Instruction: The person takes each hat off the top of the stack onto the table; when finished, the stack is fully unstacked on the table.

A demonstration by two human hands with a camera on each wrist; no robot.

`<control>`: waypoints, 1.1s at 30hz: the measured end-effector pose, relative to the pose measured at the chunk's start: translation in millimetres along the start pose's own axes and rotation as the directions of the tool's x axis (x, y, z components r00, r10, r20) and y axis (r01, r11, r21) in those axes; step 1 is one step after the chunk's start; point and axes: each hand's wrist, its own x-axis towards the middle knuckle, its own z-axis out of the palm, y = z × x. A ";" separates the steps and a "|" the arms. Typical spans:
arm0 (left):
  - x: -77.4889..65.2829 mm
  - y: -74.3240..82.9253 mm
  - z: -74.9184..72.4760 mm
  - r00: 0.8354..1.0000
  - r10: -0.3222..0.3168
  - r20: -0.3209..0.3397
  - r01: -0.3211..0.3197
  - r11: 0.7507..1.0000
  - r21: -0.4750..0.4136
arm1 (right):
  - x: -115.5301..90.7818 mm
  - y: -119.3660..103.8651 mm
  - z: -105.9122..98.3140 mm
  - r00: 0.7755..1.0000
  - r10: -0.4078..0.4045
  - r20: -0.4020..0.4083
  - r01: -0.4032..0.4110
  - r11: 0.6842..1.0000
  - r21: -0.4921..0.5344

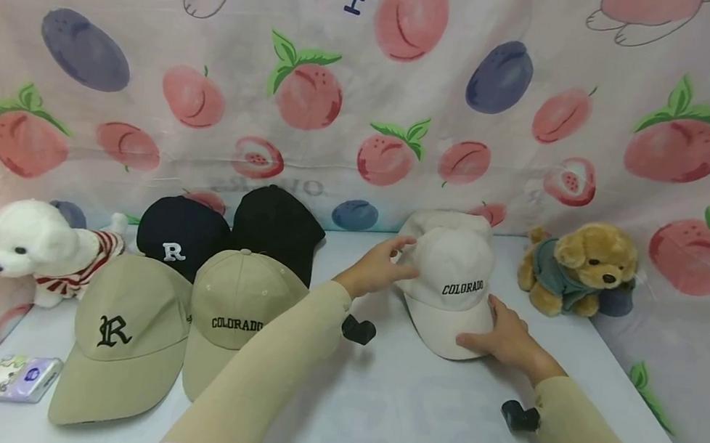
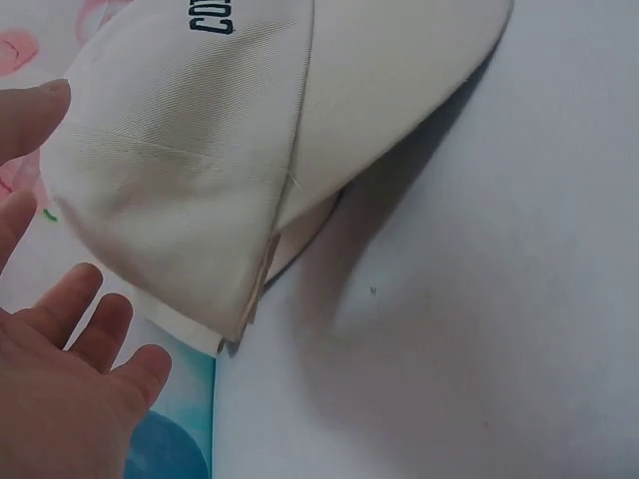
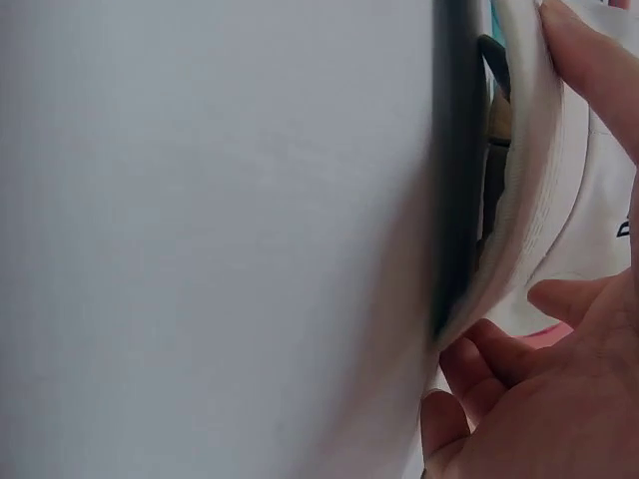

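Note:
A white cap (image 1: 451, 269) lettered COLORADO sits toward the back right of the table, its brim facing the front. Behind it shows the top of another off-white cap (image 1: 447, 221). My left hand (image 1: 383, 265) is at the white cap's left side; in the left wrist view its fingers (image 2: 85, 309) are spread beside the crown with a small gap. On the other side my right hand (image 1: 506, 337) grips the cap's edge. The right wrist view has that thumb (image 3: 594, 70) against the brim (image 3: 529, 180) and several fingers bent at the lower edge.
At left stand two khaki caps (image 1: 132, 328) (image 1: 241, 296), a navy cap (image 1: 183, 231) and a black cap (image 1: 275, 231). A white plush dog (image 1: 31, 239) and a tissue pack (image 1: 19, 378) are far left. A brown plush dog (image 1: 586, 266) sits right. A fruit-print curtain (image 1: 351, 24) hangs behind.

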 end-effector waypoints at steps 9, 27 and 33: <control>1.0 5.3 3.7 1.000 0.020 0.004 -0.020 0.999 -0.050 | -2.9 2.1 4.4 0.998 -0.058 0.012 0.058 0.998 0.006; -9.0 19.4 10.7 0.998 0.066 -0.002 -0.066 0.997 -0.026 | -10.1 4.2 8.6 0.983 -0.185 -0.008 0.185 0.974 0.128; -14.0 25.2 4.7 0.997 0.071 0.020 -0.071 0.997 0.022 | -18.4 0.0 7.1 0.992 -0.123 0.010 0.121 0.985 0.127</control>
